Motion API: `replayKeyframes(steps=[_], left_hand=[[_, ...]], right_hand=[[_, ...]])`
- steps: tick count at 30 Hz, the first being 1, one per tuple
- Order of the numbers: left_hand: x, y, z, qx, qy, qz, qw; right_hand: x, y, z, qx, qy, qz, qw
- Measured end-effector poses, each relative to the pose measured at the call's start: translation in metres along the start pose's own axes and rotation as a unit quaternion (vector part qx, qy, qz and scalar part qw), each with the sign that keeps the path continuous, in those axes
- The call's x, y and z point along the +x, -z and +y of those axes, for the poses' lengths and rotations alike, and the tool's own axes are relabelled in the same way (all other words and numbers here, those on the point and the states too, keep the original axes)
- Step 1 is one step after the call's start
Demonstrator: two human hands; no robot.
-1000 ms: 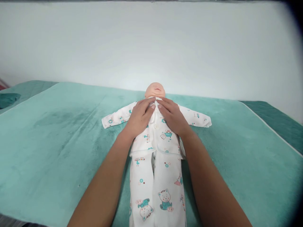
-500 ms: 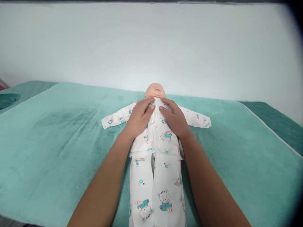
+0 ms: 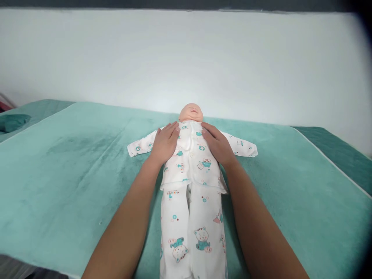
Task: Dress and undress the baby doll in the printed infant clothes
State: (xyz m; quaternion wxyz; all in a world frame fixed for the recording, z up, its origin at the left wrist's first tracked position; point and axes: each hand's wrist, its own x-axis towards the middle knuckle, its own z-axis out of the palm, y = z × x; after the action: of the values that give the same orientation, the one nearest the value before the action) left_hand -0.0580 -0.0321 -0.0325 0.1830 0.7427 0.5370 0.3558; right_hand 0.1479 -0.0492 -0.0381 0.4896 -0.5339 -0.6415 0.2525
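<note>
A baby doll point(image 3: 191, 112) lies on its back, its head toward the wall. It wears a white printed shirt point(image 3: 192, 164) and matching trousers point(image 3: 205, 217), with both sleeves spread sideways. My left hand point(image 3: 166, 142) rests flat on the shirt's left shoulder side, fingers pointing to the doll's head. Across the chest, my right hand point(image 3: 217, 143) lies on the other shoulder side, fingers extended. Nothing is gripped in either hand. Between them the shirt's buttoned front shows, and the trouser bottoms run out of view.
A light green plush cover point(image 3: 72, 174) lies under the doll. Darker green fabric shows at the right point(image 3: 345, 155) and a dark green bundle point(image 3: 14, 122) at the far left. A white wall point(image 3: 186, 62) stands directly behind.
My left hand has slid left, from the middle of the chest to the shoulder. My right hand has shifted slightly right. More of the shirt front shows between them.
</note>
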Motion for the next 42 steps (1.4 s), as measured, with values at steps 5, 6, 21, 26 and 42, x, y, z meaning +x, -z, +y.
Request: replayKeyframes(steps=[5, 6, 21, 26, 42], left_hand=[[-0.03, 0.011, -0.051, 0.208, -0.002, 0.06, 0.976], [-0.038, 0.016, -0.059, 0.235, 0.0, 0.062, 0.97], [-0.052, 0.064, -0.097, 0.382, 0.062, 0.03, 0.922], [-0.044, 0.066, -0.107, 0.377, 0.084, 0.027, 0.922], [-0.046, 0.062, -0.109, 0.338, 0.168, 0.081, 0.922]], right_hand=[[0.0, 0.007, 0.036, -0.163, 0.03, 0.05, 0.985], [-0.002, 0.009, 0.042, -0.202, 0.029, 0.059, 0.977], [-0.058, 0.119, 0.103, -0.33, -0.155, 0.139, 0.921], [-0.052, 0.116, 0.1, -0.27, -0.178, 0.174, 0.93], [-0.062, 0.108, 0.103, -0.315, -0.088, 0.224, 0.918]])
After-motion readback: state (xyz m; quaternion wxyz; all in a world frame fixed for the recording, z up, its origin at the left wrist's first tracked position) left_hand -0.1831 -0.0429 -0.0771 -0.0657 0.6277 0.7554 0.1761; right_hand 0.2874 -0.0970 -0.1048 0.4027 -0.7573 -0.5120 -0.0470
